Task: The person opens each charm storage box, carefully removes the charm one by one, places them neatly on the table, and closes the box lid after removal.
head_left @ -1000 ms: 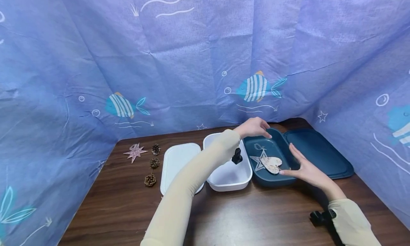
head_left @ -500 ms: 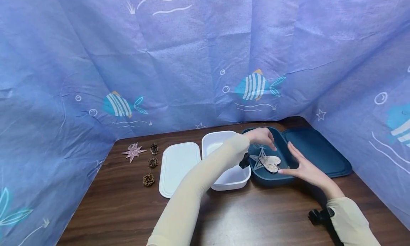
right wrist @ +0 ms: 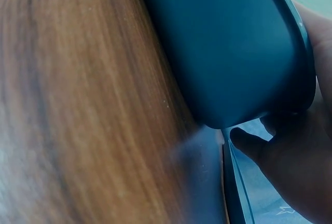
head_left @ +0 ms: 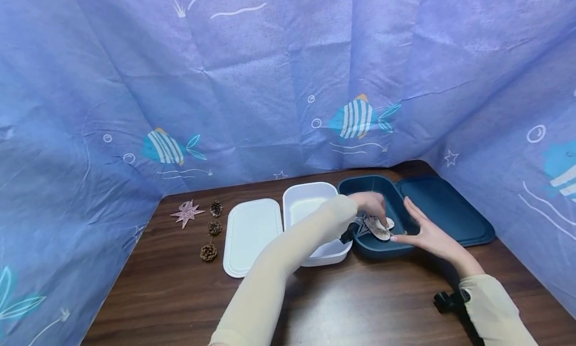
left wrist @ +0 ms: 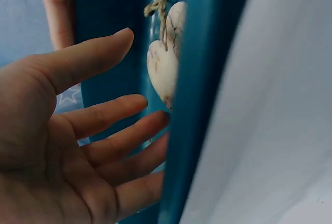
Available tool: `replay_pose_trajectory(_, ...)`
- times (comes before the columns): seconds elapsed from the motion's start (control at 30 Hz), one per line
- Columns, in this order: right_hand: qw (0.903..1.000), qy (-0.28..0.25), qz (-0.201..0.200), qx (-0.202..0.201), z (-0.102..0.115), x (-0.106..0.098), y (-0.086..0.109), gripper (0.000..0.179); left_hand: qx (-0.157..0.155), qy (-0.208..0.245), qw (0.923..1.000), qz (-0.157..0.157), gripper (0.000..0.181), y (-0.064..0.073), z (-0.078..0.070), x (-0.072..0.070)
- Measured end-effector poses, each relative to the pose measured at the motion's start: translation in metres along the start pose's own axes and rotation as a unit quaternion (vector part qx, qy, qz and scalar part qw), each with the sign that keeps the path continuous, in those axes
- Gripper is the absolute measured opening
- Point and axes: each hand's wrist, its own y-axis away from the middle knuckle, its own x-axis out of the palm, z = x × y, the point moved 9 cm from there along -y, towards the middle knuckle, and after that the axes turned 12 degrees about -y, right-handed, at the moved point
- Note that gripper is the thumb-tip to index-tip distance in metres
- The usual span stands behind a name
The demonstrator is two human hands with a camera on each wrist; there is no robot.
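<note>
My left hand [head_left: 373, 203] reaches down into the dark blue plastic box [head_left: 365, 182], right over a whitish heart ornament [head_left: 374, 228]. In the left wrist view its thumb and fingers are spread apart, and the heart with its twine loop lies just past the fingertips. A silvery star ornament [head_left: 361, 228] lies beside the heart, partly covered by the left wrist. My right hand [head_left: 429, 240] holds the box at its near right corner, thumb over the rim. In the right wrist view, other fingers of that hand [right wrist: 301, 156] are against the outside of the box.
Left of the blue box stands a white box [head_left: 308, 193], and beside it lies a white lid [head_left: 253, 238]. A dark blue lid [head_left: 443, 206] lies at right. Several pine cones [head_left: 208, 252] and a pink glittery star [head_left: 187, 213] sit at left. A printed blue curtain [head_left: 270, 86] hangs behind the table.
My left hand has come down and nearer, from above the far part of the blue box to the heart. The right hand has stayed at the box corner.
</note>
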Motion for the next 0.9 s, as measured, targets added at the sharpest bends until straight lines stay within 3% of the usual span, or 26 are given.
replay_pose_trajectory(0.2,1.0000,0.002,-0.002,0.001,-0.001,0.001,0.000,0.115,0.001,-0.049,0.9988,0.002,0.017,-0.002,-0.002,0.005)
replay_pose_trajectory(0.37,1.0000,0.006,-0.003,0.001,-0.001,0.000,-0.001,0.115,0.006,-0.087,0.9959,0.027,0.028,-0.002,-0.006,0.009)
replay_pose_trajectory(0.67,1.0000,0.003,0.003,0.001,-0.001,0.001,0.000,0.115,0.019,-0.134,0.9869,0.088,0.016,-0.001,-0.016,0.024)
replay_pose_trajectory(0.9,1.0000,0.001,0.004,-0.006,-0.001,0.000,-0.002,0.114,0.027,-0.157,0.9822,0.098,0.006,0.000,-0.021,0.030)
